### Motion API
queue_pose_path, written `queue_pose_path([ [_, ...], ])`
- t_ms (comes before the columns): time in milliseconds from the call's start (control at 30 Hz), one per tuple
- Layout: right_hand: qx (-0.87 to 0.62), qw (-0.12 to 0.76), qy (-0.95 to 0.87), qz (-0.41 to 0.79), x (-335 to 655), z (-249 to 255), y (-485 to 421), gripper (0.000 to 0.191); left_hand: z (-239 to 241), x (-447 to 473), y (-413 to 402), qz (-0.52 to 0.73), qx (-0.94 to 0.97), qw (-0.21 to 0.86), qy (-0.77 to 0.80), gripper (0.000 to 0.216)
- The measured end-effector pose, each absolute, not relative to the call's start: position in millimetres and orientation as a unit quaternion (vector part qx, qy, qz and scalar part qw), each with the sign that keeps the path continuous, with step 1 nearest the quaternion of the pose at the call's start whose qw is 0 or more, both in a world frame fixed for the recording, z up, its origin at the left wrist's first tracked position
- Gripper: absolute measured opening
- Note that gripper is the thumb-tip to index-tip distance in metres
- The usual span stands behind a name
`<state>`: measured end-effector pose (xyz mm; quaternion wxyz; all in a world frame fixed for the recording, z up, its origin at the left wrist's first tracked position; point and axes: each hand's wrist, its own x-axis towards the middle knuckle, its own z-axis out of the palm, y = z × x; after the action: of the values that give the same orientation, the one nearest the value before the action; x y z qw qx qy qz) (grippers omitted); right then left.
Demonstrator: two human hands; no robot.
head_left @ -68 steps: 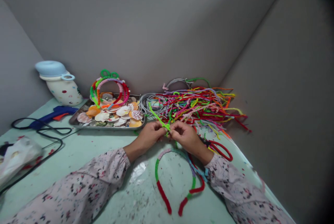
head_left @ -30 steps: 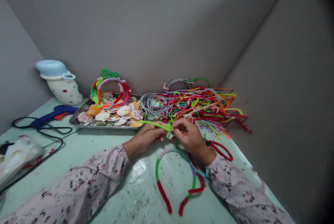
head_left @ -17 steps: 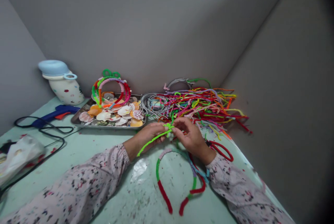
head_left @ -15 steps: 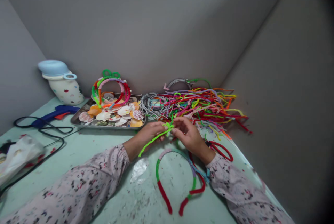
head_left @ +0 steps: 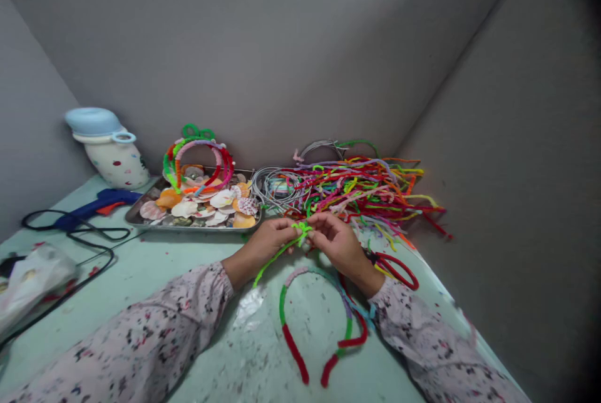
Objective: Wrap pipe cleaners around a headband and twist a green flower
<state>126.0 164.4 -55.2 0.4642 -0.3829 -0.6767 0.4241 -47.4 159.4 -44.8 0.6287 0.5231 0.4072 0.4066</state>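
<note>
Your left hand, beside the metal tray, and right hand, inside the bench's right edge, pinch a lime-green pipe cleaner.

Beyond the hands, passage is barred by the shell tray and fuzzy-stem pile; room is found between left sleeve and headband.

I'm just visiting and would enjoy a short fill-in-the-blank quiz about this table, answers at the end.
1. The hands hold a bright ____ pipe cleaner.
2. The metal tray is full of ____.
3. The bottle has a light ____ lid.
4. The headband nearest the picture's bottom edge has ____ tips.

Missing words: green; seashells; blue; red.
</note>
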Motion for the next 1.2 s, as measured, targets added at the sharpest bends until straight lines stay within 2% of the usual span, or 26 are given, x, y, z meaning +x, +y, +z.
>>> queue_pose_path([
  [367,-0.393,0.481,-0.700,0.351,121,-55,161,0.016,-47,-45,156,0.408,0.490,0.662,0.394,0.017],
  [700,-0.405,0.457,-0.750,0.256,124,-57,159,0.014,-48,-47,157,0.375,0.488,0.682,0.395,0.016],
  [833,-0.375,0.440,-0.793,0.190,127,-52,159,0.016,-46,-47,157,0.366,0.502,0.678,0.394,0.018],
  [1000,-0.316,0.414,-0.848,0.098,132,-50,161,0.033,-46,-47,158,0.370,0.508,0.671,0.393,0.019],
  [1200,-0.323,0.377,-0.868,-0.012,135,-51,161,0.024,-46,-48,161,0.360,0.493,0.694,0.382,0.020],
])
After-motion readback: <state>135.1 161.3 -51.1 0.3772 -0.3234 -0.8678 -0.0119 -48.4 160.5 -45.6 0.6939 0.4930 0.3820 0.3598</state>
